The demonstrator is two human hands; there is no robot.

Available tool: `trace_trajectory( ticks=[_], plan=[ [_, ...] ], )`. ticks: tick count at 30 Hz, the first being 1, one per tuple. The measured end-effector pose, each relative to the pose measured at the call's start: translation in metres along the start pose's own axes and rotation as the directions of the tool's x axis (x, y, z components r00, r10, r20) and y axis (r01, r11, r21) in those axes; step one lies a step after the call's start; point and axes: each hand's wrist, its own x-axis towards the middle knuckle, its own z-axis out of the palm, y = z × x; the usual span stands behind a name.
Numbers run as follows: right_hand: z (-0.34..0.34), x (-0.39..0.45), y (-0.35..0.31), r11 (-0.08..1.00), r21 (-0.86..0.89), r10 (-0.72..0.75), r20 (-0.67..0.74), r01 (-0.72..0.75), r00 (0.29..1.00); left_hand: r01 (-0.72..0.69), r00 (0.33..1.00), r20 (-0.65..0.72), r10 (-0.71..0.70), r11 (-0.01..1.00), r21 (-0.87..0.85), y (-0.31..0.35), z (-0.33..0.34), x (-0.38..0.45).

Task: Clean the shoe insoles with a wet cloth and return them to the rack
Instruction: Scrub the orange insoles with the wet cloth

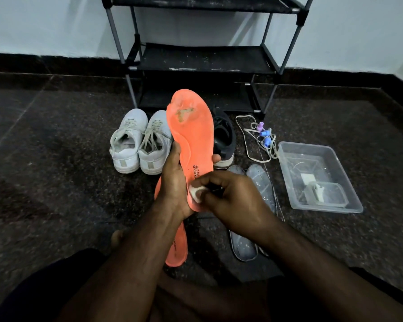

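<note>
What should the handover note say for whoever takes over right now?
Left hand: grips the raised orange insole at its heel end.
Right hand: pinches the white cloth against that insole's heel.
Second orange insole and two grey insoles lie on the floor. The rack shelves in view hold no insoles.
Done: wiping has begun at the heel.
Left: the worn patch near the toe looks dirty; finish this insole, do the others, return all to the rack.
</note>
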Motion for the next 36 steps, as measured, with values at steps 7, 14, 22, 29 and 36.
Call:
trace_trajectory(
  ticks=[7,14,22,29,36],
  plan=[
    [0.007,0.006,-0.007,0.999,0.017,-0.027,-0.038,0.027,0.999,0.077,0.995,-0.062,-0.074,0.996,0.039,-0.005,0.003,-0.003],
    [-0.004,0.005,-0.002,0.996,0.081,0.039,-0.011,-0.038,0.999,-0.005,0.998,-0.057,0.007,0.999,0.031,-0.004,0.003,0.001],
    [0.001,-0.010,0.001,0.999,0.006,-0.048,0.086,0.048,0.995,-0.054,0.996,-0.072,0.056,0.998,0.040,-0.001,-0.003,0.001],
    [-0.006,0.007,0.009,0.999,-0.025,0.033,-0.095,-0.036,0.995,0.001,1.000,0.012,-0.001,0.999,-0.050,-0.004,-0.003,0.001],
    [0.009,-0.011,0.003,0.999,0.042,-0.026,-0.088,0.030,0.996,-0.061,0.998,-0.031,0.061,0.998,0.003,-0.001,-0.002,0.002]
  ],
)
